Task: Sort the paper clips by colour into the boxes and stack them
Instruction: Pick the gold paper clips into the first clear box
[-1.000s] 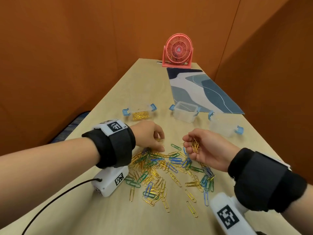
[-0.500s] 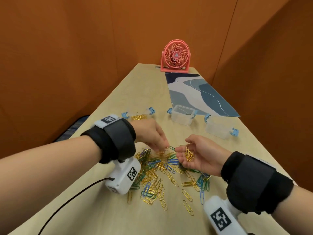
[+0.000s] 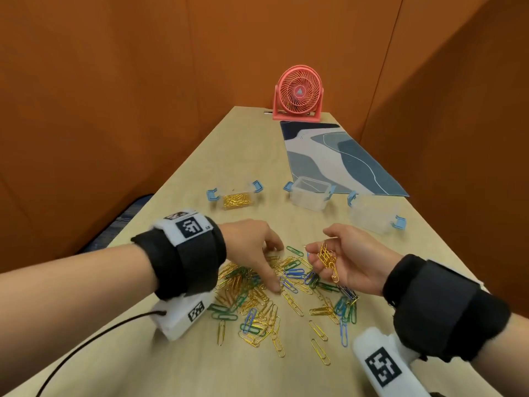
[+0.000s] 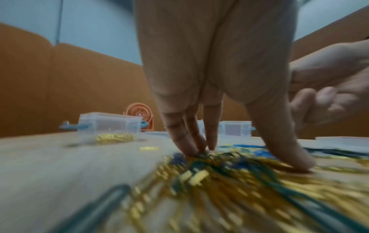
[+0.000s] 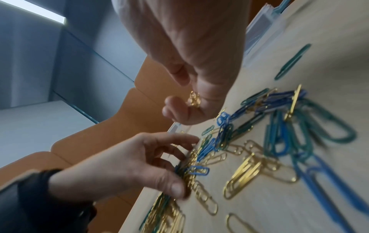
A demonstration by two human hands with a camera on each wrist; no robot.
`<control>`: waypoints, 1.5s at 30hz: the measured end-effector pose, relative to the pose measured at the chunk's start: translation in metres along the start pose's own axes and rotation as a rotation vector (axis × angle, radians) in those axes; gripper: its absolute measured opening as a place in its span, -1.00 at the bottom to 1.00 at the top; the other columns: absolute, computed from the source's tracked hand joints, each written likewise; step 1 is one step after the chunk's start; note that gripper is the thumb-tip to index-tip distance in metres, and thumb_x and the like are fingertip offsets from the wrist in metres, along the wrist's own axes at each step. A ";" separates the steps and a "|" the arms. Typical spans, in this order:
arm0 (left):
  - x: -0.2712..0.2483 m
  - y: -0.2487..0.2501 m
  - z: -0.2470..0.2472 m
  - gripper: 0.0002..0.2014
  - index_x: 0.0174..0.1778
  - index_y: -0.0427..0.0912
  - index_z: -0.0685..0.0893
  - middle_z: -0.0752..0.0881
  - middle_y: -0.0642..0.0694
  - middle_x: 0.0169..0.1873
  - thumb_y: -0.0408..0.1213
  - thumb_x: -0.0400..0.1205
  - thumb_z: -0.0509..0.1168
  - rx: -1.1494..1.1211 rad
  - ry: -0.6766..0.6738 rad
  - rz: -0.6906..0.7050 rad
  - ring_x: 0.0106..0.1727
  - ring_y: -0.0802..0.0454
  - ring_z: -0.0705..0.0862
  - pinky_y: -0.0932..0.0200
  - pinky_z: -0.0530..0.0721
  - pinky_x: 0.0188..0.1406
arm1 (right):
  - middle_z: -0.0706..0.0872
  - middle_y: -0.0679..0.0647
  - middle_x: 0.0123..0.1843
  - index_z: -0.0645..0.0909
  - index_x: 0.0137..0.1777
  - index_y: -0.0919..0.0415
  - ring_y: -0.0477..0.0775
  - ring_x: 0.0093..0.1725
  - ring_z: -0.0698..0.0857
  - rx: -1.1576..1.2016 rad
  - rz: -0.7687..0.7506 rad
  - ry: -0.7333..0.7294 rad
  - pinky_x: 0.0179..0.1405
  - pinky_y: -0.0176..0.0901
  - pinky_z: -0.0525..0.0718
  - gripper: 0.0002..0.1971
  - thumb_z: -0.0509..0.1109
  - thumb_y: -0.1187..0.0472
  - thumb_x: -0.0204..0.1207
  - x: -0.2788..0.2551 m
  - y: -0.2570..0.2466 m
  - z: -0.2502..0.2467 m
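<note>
Your left hand (image 3: 252, 247) presses spread fingertips onto the mixed paper clips (image 3: 274, 296) heaped on the table (image 3: 120, 353). Your right hand (image 3: 352, 259) cups gold clips (image 3: 326, 257) in curled fingers. They look light, springy and prone to tangling; pinch each by its loop.

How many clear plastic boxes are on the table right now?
3, in a row beyond the clip pile: the left box holds gold clips, the middle box sits at the mat's corner, the right box stands nearest the right edge.
</note>
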State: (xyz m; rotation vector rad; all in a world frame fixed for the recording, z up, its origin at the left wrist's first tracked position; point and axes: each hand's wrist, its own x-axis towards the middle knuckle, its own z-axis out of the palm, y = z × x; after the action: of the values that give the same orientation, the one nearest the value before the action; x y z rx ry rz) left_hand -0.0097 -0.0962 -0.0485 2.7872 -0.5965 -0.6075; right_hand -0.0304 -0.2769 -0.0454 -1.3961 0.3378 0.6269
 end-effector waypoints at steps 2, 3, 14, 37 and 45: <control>-0.002 -0.001 0.009 -0.28 0.37 0.04 0.57 0.57 0.11 0.05 0.10 0.28 0.56 -0.016 0.051 0.066 0.04 0.16 0.56 0.34 0.49 0.02 | 0.51 0.21 -0.38 0.49 -0.10 0.41 0.03 -0.48 0.43 0.011 0.003 0.003 -0.72 -0.41 0.41 -0.60 -0.05 0.12 0.68 0.000 -0.001 -0.002; -0.003 -0.001 0.011 -0.35 0.33 0.04 0.60 0.58 0.13 0.00 0.07 0.31 0.55 -0.028 0.079 0.088 0.00 0.18 0.57 0.38 0.48 -0.05 | 0.51 0.21 -0.38 0.49 -0.09 0.41 0.02 -0.48 0.43 0.010 0.003 0.004 -0.73 -0.40 0.41 -0.61 -0.05 0.12 0.68 0.000 -0.001 -0.002; -0.004 -0.002 0.005 -0.89 -0.15 -0.07 0.80 0.74 0.11 -0.30 -0.20 0.45 0.50 -0.303 0.091 0.022 -0.30 0.23 0.64 0.37 0.64 -0.20 | 0.54 0.21 -0.42 0.51 -0.11 0.40 0.03 -0.51 0.47 -0.029 -0.003 -0.003 -0.74 -0.37 0.45 -0.61 -0.05 0.13 0.68 -0.001 0.002 -0.002; -0.010 0.022 -0.008 -0.54 0.07 -0.39 0.53 0.64 -0.31 -0.08 -0.01 0.75 -0.04 -1.324 -0.030 -0.310 -0.07 -0.20 0.66 -0.02 0.66 -0.01 | 0.53 0.23 -0.38 0.51 -0.07 0.43 0.05 -0.47 0.49 0.011 -0.122 -0.058 -0.64 -0.31 0.48 -0.54 -0.10 0.09 0.70 -0.006 -0.009 0.019; 0.003 0.030 0.009 -0.58 -0.35 -0.21 0.69 0.69 -0.16 -0.46 -0.22 0.73 0.03 -1.920 -0.004 -0.123 -0.36 -0.14 0.71 -0.15 0.76 -0.28 | 0.70 0.10 -0.24 0.67 -0.20 0.24 0.07 -0.16 0.64 -0.423 -0.494 -0.039 0.01 -0.02 0.56 -0.62 0.06 0.12 0.63 -0.008 -0.018 0.046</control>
State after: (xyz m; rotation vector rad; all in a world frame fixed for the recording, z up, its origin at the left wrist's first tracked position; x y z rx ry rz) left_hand -0.0218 -0.1256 -0.0482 0.9776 0.2183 -0.6206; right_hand -0.0324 -0.2347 -0.0190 -1.7866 -0.1861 0.3210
